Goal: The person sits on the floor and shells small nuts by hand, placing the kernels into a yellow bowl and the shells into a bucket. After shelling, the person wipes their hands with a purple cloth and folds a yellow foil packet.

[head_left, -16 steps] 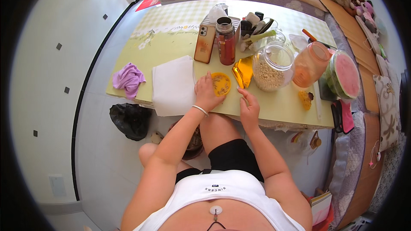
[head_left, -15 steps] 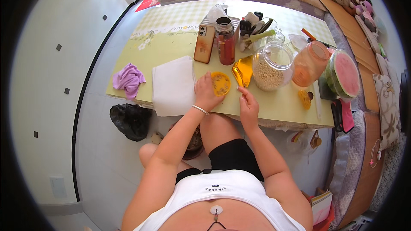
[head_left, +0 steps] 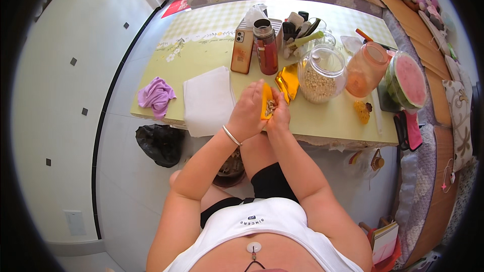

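My left hand [head_left: 247,110] grips a small round yellow dish [head_left: 265,92] from its left side, above the table's front edge. The dish is tilted steeply toward the right. Small greyish-brown bits [head_left: 270,107] show inside, gathered near its right rim; their kind is too small to tell. Curved round that side is my right hand [head_left: 280,115], its palm against the rim and its fingertips partly hidden. Just beyond the right fingers lies a shiny gold foil packet [head_left: 288,81]. White paper sheets [head_left: 207,102] lie left of my left hand.
Right of the foil stand a clear jar [head_left: 321,75] of pale kernels, an orange-tinted jar [head_left: 367,70] and a cut watermelon [head_left: 407,80]. A red flask [head_left: 265,48] and a phone [head_left: 242,51] stand behind my hands. A purple cloth [head_left: 156,96] lies left; a black bag [head_left: 160,145] sits below.
The dish has gone from lying nearly level to tilted toward the right. My right hand has come left from beside the foil packet to the dish's rim. The view has shifted slightly.
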Available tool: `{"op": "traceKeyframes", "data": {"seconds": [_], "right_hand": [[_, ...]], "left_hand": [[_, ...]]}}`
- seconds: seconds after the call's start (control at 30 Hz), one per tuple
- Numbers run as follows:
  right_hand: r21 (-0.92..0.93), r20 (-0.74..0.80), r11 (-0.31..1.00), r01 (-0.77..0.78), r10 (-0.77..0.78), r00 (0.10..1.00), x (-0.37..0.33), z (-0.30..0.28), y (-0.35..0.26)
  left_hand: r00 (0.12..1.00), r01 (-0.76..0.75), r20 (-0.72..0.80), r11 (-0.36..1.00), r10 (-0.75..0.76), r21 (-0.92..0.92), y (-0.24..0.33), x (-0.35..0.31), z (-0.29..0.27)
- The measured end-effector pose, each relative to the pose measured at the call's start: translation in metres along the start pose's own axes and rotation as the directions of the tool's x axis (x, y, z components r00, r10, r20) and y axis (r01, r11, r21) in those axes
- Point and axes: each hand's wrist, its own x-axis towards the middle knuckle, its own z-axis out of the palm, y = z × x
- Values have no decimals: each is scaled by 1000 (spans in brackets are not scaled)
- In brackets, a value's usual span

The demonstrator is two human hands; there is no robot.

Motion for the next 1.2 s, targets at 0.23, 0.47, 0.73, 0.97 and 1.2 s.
{"op": "traceKeyframes", "data": {"seconds": [0.23,0.47,0.73,0.97,1.2], "right_hand": [[243,207,969,-39,-12,978,10,-24,10],[503,503,792,-345,56,863,22,-41,8],[392,100,908,-149,119,988,2,-7,-25],[344,156,928,-142,93,983,-3,-22,-39],[275,277,945,-179,101,956,-1,-40,-36]], "left_hand": [[893,-446,201,857,404,257,21,11,-6],[914,-403,105,902,391,156,18,10,-5],[995,15,-84,946,-45,-325,1,23,-27],[935,-290,147,934,323,-209,25,47,-13],[890,-141,395,963,225,-231,46,62,9]]}}
